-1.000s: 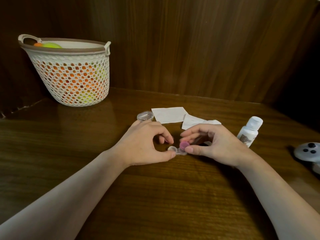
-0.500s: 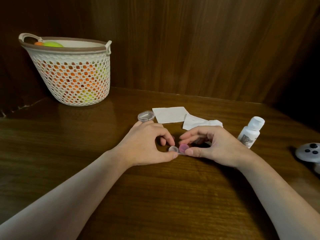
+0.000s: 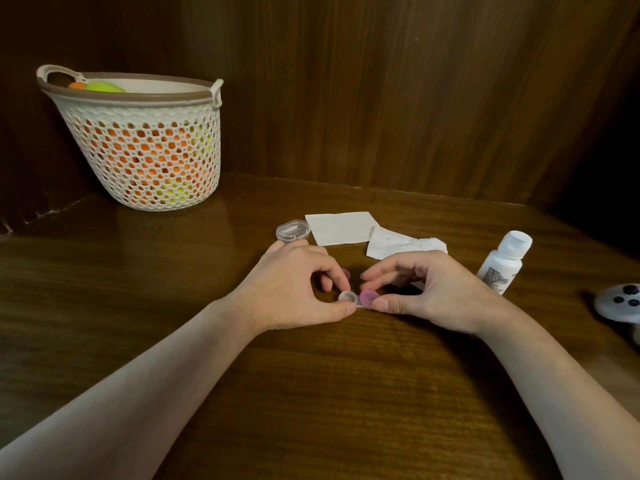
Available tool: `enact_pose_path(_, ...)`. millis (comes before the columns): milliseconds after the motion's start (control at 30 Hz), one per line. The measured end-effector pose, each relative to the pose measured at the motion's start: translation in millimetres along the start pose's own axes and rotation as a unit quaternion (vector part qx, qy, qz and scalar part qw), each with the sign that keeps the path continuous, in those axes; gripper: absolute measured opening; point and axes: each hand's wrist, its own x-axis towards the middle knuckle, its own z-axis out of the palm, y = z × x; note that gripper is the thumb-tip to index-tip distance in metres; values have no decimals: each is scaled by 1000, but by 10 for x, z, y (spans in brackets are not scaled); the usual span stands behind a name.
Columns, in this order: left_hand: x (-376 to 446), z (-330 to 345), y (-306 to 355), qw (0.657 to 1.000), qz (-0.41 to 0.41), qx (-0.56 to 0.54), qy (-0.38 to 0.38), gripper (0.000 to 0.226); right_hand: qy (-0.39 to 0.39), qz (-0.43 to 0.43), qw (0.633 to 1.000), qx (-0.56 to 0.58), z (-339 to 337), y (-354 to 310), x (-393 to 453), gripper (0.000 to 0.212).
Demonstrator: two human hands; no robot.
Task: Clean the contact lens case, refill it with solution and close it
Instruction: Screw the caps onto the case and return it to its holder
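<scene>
Pins the lens case (image 3: 356, 300) flat on the table (image 3: 311, 393), well to the left of the bottle (image 3: 502, 261) and a little nearer the body than it. Runs the case's long axis sideways, in line toward the bottle, so one well falls to each hand.

Pinches the end farther from the bottle, a clear uncovered well, between thumb and curled forefinger of the left hand (image 3: 294, 289). Curls the right hand (image 3: 433, 292) over the end nearer the bottle, thumb tip against the case edge and fingertips bent above the pink cap (image 3: 367, 297); looks like a pinch for twisting that cap, though the contact under the fingers is hidden.

Shows a second pink piece (image 3: 344, 273), probably the other cap, just behind the left forefinger, on the side away from the bottle.

Judging by this, closing is half done: right well being capped, left well open. Cannot tell whether solution sits in the open well. Calls next for a steady left-hand hold while the right hand turns, then a short reach across to the second cap, nearer the left hand.
</scene>
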Motion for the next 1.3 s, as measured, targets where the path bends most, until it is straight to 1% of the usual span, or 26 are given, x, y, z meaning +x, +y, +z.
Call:
enact_pose_path(133,-5,-1,9,1000,-1,0,3,37,-1,-5,1000,-8,-1,4,0,34)
enact_pose_path(200,-12,-2,9,1000,0,0,4,34,1,-7,1000,-17,-1,-3,1,35)
enact_pose_path(333,-15,-1,10,1000,6,-14,7,28,-5,-12,999,-30,-2,-10,11,26)
enact_pose_path(467,-10,-4,11,1000,4,-10,3,29,10,-12,999,-29,16,-18,6,33)
enact_pose_path(600,-7,0,5,1000,1,-11,2,31,14,-16,999,-46,37,-33,12,29)
enact_pose_path(733,-8,6,-5,1000,3,-12,4,30,14,-18,997,-67,6,-35,-15,48)
enact_pose_path(767,-5,7,-7,1000,5,-13,3,29,12,-20,997,-71,-5,-36,-21,48)
enact_pose_path(933,-3,2,-6,1000,4,-16,1,29,1,-26,998,-50,6,-54,-20,28)
enact_pose_path(1033,-14,-1,-1,1000,6,-18,0,27,15,-19,999,-45,34,-42,0,23)
enact_pose_path(1100,-16,-4,-1,1000,9,-20,1,27,19,-7,999,-45,53,-36,24,26)
enact_pose_path(1167,-11,-8,4,1000,6,-18,1,29,21,-1,999,-48,57,-24,28,35)
enact_pose_path(1267,-2,-8,5,1000,2,-14,-4,30,16,-9,999,-43,16,-12,-7,44)
enact_pose_path(1300,-3,-6,5,1000,3,-18,-4,30,14,-15,999,-42,5,-13,-19,44)
